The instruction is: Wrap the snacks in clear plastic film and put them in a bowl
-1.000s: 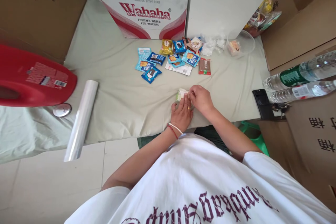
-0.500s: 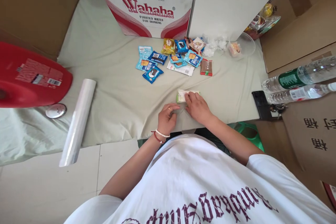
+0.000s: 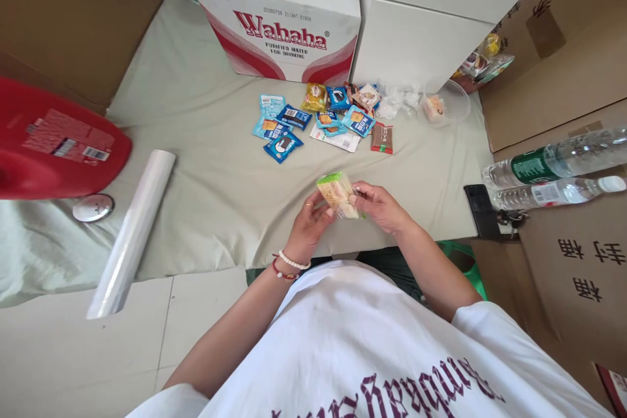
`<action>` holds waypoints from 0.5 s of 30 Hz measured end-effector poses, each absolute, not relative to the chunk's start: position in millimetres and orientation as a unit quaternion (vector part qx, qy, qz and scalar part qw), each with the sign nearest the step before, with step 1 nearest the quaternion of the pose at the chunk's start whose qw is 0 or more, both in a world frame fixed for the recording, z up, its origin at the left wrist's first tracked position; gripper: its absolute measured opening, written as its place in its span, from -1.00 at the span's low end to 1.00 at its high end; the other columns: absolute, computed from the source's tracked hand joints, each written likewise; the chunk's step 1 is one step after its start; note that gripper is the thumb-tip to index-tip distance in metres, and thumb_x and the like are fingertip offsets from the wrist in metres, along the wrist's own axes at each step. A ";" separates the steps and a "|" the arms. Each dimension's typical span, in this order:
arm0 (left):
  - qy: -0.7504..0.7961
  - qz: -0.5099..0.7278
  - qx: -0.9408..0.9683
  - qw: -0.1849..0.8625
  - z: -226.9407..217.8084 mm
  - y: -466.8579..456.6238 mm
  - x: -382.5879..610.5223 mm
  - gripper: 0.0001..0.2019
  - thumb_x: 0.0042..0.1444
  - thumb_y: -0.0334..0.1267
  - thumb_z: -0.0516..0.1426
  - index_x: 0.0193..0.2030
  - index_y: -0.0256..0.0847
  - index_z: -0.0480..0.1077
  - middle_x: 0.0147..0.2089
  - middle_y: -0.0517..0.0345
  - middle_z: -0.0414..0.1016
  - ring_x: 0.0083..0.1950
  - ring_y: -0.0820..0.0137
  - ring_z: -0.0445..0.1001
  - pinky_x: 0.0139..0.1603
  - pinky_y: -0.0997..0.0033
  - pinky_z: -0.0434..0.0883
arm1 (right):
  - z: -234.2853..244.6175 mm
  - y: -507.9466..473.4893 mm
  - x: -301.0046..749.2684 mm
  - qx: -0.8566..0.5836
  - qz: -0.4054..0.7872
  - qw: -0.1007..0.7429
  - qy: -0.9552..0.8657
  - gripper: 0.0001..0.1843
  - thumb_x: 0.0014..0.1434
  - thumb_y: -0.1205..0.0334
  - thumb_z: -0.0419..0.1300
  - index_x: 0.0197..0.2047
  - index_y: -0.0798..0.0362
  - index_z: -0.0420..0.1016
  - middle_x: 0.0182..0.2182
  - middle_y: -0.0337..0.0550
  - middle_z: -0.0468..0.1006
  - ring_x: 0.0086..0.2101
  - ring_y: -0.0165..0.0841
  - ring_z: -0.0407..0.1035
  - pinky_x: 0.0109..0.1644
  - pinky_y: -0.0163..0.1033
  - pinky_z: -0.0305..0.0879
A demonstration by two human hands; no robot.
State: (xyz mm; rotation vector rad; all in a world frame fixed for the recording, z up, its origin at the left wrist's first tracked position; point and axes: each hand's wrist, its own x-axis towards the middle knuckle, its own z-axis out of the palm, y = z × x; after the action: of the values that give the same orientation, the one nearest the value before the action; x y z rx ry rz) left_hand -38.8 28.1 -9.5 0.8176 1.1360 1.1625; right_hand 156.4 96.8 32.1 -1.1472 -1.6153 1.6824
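Note:
A small snack packet (image 3: 337,194), pale yellow with green ends, is held tilted just above the cloth near the front edge. My right hand (image 3: 379,206) pinches its right side, thumb on top. My left hand (image 3: 310,225) is curled round the packet's lower left side, with the fingertips partly hidden behind it. Beyond the hands lies a loose pile of wrapped snacks: blue packets (image 3: 283,145), a yellow packet (image 3: 314,97) and a brown-red packet (image 3: 382,138).
At the back stand a Wahaha carton (image 3: 289,32) and a white box (image 3: 406,39). A clear plastic tub (image 3: 455,104) sits back right. To the left are a red jug (image 3: 59,144) and a film roll (image 3: 132,235). Bottles (image 3: 553,192) and a black phone (image 3: 482,209) lie right.
The packet has come up off the cloth and turned its printed face and green end into view. Both hands have closed on it; the left was beside it before.

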 end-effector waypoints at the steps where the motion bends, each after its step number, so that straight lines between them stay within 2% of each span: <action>1: 0.476 0.504 0.346 0.633 -9.8 32.2 -33.4 -0.40 0.12 0.09 0.34 0.22 -0.10 0.37 0.30 -0.10 0.49 0.21 0.14 0.54 0.16 0.09 0.53 | 31.9 92.5 155.3 -0.416 0.663 0.275 -0.559 -0.49 0.25 -0.22 0.30 0.05 0.00 0.58 -0.14 -0.14 0.56 -0.15 -0.28 0.43 -0.02 -0.18 0.38; 3: 0.471 0.504 0.344 0.638 -12.1 39.9 -24.1 -0.41 0.09 0.10 0.36 0.15 -0.16 0.38 0.18 -0.10 0.57 0.15 0.16 0.57 0.21 0.07 0.50 | 29.8 83.7 153.3 -0.426 0.685 0.289 -0.514 -0.42 0.18 -0.29 0.33 0.03 0.00 0.58 -0.19 -0.17 0.57 -0.19 -0.30 0.42 -0.06 -0.20 0.38; 5: 0.483 0.501 0.352 0.625 -15.4 46.4 -16.2 -0.42 0.08 0.09 0.37 0.11 -0.18 0.37 0.13 -0.10 0.60 0.11 0.18 0.59 0.20 0.08 0.51 | 26.9 75.6 152.9 -0.468 0.648 0.307 -0.517 -0.41 0.19 -0.31 0.31 0.06 -0.03 0.57 -0.27 -0.22 0.54 -0.29 -0.34 0.38 -0.16 -0.23 0.36; 8: 0.488 0.480 0.393 0.614 -19.6 52.8 -6.1 -0.49 0.13 0.06 0.32 0.09 -0.18 0.35 0.09 -0.11 0.62 0.05 0.21 0.62 0.12 0.12 0.55 | 25.1 68.7 158.2 -0.533 0.555 0.289 -0.569 -0.44 0.20 -0.22 0.32 0.13 -0.05 0.55 -0.46 -0.33 0.37 -0.46 -0.38 0.21 -0.35 -0.27 0.24; 10: 0.495 0.461 0.439 0.592 -20.6 54.0 -3.4 -0.56 0.19 0.01 0.27 0.09 -0.16 0.36 0.07 -0.09 0.62 0.06 0.22 0.62 0.09 0.14 0.55 | 27.5 74.0 169.2 -0.551 0.515 0.266 -0.601 -0.48 0.22 -0.15 0.31 0.14 -0.04 0.56 -0.52 -0.35 0.30 -0.50 -0.39 0.13 -0.40 -0.27 0.19; 13: 0.545 0.426 0.523 0.497 -20.3 50.0 -14.8 -0.63 0.24 -0.04 0.21 0.11 -0.15 0.40 0.10 -0.09 0.59 0.13 0.19 0.59 0.12 0.12 0.53 | 39.3 110.1 205.6 -0.576 0.453 0.291 -0.615 -0.47 0.24 -0.06 0.28 0.21 -0.05 0.49 -0.40 -0.29 0.45 -0.46 -0.37 0.25 -0.33 -0.25 0.30; 15: 0.592 0.398 0.570 0.407 -20.8 43.4 -35.5 -0.64 0.28 -0.04 0.16 0.13 -0.14 0.41 0.11 -0.07 0.58 0.13 0.18 0.57 0.15 0.07 0.51 | 53.6 155.0 244.6 -0.626 0.366 0.344 -0.596 -0.36 0.24 0.07 0.28 0.35 -0.04 0.33 -0.22 -0.20 0.56 -0.36 -0.34 0.38 -0.23 -0.23 0.39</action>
State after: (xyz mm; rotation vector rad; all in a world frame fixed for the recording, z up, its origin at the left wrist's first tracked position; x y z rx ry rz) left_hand -35.5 43.4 -20.8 1.4378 1.4928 1.0045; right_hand 244.6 155.0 53.6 -1.6270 -1.5479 0.9506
